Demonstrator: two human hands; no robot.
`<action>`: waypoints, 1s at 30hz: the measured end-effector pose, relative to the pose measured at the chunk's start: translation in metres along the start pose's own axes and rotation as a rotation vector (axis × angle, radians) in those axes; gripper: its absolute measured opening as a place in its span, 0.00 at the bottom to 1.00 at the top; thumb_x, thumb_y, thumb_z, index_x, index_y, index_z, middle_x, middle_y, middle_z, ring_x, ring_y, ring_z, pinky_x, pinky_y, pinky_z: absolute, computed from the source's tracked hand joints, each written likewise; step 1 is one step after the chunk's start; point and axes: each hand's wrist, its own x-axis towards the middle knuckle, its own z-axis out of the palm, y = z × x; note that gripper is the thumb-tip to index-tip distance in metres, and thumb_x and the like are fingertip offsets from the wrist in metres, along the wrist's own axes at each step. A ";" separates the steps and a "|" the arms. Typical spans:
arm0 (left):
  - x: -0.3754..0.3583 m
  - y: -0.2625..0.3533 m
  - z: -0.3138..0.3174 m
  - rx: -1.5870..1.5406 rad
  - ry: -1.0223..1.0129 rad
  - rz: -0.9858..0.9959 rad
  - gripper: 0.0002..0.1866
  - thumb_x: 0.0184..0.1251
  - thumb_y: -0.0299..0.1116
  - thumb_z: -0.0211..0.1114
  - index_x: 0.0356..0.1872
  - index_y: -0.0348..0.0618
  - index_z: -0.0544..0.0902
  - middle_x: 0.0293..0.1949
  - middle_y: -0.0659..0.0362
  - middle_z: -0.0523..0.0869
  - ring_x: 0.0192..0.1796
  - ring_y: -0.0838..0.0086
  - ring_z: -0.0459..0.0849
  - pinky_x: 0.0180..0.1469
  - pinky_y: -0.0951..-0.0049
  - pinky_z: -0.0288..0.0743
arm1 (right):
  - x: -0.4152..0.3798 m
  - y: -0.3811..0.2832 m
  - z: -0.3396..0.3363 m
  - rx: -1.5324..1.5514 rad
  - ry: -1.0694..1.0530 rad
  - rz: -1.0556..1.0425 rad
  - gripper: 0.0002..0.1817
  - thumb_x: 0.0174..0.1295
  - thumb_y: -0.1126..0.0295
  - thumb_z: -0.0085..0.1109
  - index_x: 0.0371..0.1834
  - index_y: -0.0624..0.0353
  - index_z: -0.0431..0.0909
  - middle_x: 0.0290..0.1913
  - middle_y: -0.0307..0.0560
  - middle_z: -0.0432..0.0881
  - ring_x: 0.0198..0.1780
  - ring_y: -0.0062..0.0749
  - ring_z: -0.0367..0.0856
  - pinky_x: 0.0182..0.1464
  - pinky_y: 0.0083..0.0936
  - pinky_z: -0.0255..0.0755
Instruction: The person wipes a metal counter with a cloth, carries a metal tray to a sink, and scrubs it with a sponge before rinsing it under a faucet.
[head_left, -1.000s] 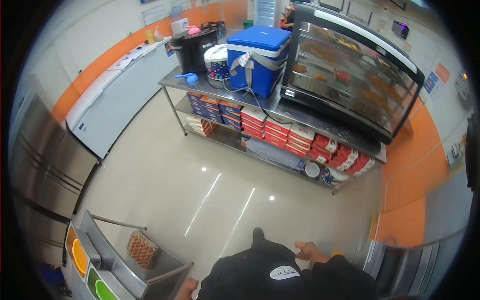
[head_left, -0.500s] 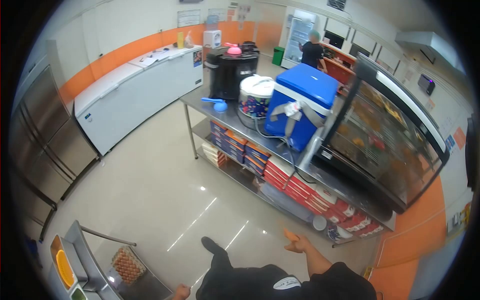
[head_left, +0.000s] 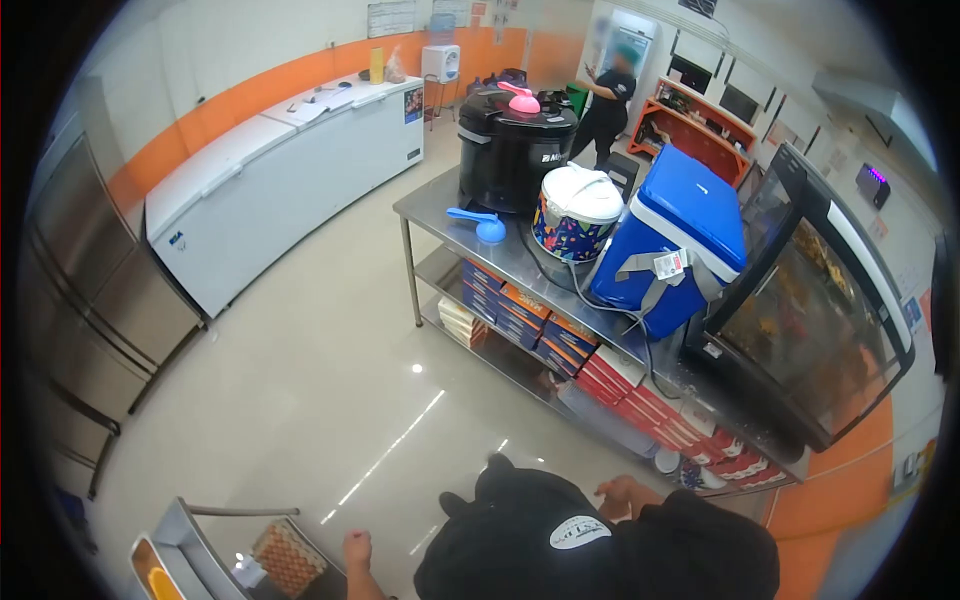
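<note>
My left hand (head_left: 357, 549) hangs low beside my body, its fingers curled into a loose fist with nothing seen in it. An egg tray (head_left: 288, 558) filled with brown eggs lies near it, to the lower left. My right hand (head_left: 616, 496) is by my front, partly covered by my dark clothing. Its fingers are small and blurred, and I cannot make out whether they hold anything. Nearest to it is the lower shelf of a steel table (head_left: 425, 212), stacked with red and white boxes (head_left: 640, 405).
On the table stand a black cooker (head_left: 505, 160), a blue ladle (head_left: 488, 228), a patterned pot (head_left: 572, 222), a blue cooler (head_left: 680, 235) and a glass display case (head_left: 800, 300). White chest freezers (head_left: 290, 190) line the wall. A person (head_left: 610, 105) stands at the back.
The view has moved forward, so the table looks closer and further right. My left hand has risen into view; my right hand has drawn in towards my body. The person behind has turned.
</note>
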 end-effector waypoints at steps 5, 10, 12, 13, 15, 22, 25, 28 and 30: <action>0.006 0.054 0.005 -0.242 0.064 0.191 0.02 0.61 0.29 0.63 0.31 0.44 0.79 0.24 0.62 0.79 0.25 0.79 0.76 0.25 0.75 0.70 | 0.038 -0.160 -0.060 -0.630 0.123 -0.156 0.28 0.50 0.52 0.73 0.55 0.45 0.81 0.53 0.50 0.83 0.53 0.38 0.79 0.58 0.30 0.69; -0.022 -0.037 0.014 0.340 -0.236 0.292 0.15 0.61 0.42 0.65 0.38 0.40 0.83 0.28 0.60 0.83 0.28 0.71 0.80 0.35 0.67 0.77 | 0.097 -0.291 -0.106 -0.628 0.064 -0.783 0.23 0.49 0.55 0.74 0.50 0.44 0.83 0.48 0.45 0.85 0.48 0.32 0.83 0.53 0.30 0.74; -0.044 -0.044 0.016 0.529 -0.318 0.148 0.14 0.61 0.41 0.64 0.38 0.41 0.83 0.28 0.60 0.83 0.28 0.71 0.80 0.35 0.68 0.76 | 0.102 -0.319 -0.108 -0.120 0.268 -0.782 0.21 0.50 0.58 0.73 0.48 0.48 0.84 0.42 0.43 0.87 0.44 0.33 0.85 0.48 0.32 0.76; -0.052 -0.041 0.016 0.538 -0.331 0.085 0.13 0.61 0.41 0.64 0.38 0.41 0.83 0.27 0.60 0.84 0.28 0.72 0.80 0.35 0.68 0.76 | 0.102 -0.332 -0.112 -0.099 0.281 -0.774 0.21 0.50 0.58 0.73 0.48 0.48 0.84 0.42 0.43 0.87 0.44 0.33 0.85 0.48 0.32 0.76; -0.055 -0.036 0.015 0.533 -0.329 0.010 0.12 0.61 0.40 0.64 0.37 0.41 0.84 0.27 0.60 0.84 0.29 0.72 0.80 0.35 0.69 0.76 | 0.087 -0.361 -0.121 -0.257 0.282 -0.589 0.30 0.41 0.51 0.76 0.50 0.47 0.83 0.47 0.50 0.86 0.44 0.42 0.85 0.47 0.34 0.77; -0.058 -0.004 0.001 0.321 -0.191 -0.126 0.09 0.60 0.37 0.63 0.35 0.43 0.85 0.27 0.61 0.84 0.29 0.75 0.81 0.34 0.71 0.76 | 0.238 -0.237 -0.084 -0.618 0.233 -0.881 0.33 0.41 0.52 0.78 0.54 0.47 0.82 0.46 0.48 0.86 0.46 0.44 0.84 0.50 0.33 0.76; -0.053 0.004 0.000 0.144 -0.094 -0.171 0.08 0.60 0.35 0.62 0.34 0.43 0.85 0.27 0.62 0.85 0.29 0.76 0.81 0.34 0.71 0.75 | 0.095 -0.265 -0.125 -0.798 -0.173 -0.814 0.28 0.49 0.56 0.74 0.55 0.50 0.82 0.48 0.51 0.86 0.49 0.45 0.84 0.52 0.38 0.75; -0.056 0.029 -0.001 -0.074 -0.003 -0.193 0.08 0.60 0.34 0.61 0.33 0.44 0.86 0.27 0.62 0.85 0.29 0.77 0.81 0.34 0.72 0.75 | 0.117 -0.209 -0.127 -0.520 -0.371 -0.738 0.24 0.54 0.62 0.70 0.55 0.52 0.82 0.50 0.55 0.85 0.52 0.43 0.84 0.51 0.39 0.75; -0.065 0.050 0.004 -0.127 0.016 -0.201 0.07 0.60 0.34 0.61 0.33 0.44 0.86 0.27 0.62 0.85 0.30 0.78 0.81 0.34 0.73 0.75 | 0.106 -0.219 -0.136 -0.277 -0.485 -0.509 0.22 0.55 0.66 0.68 0.56 0.53 0.82 0.51 0.56 0.85 0.54 0.42 0.83 0.51 0.38 0.75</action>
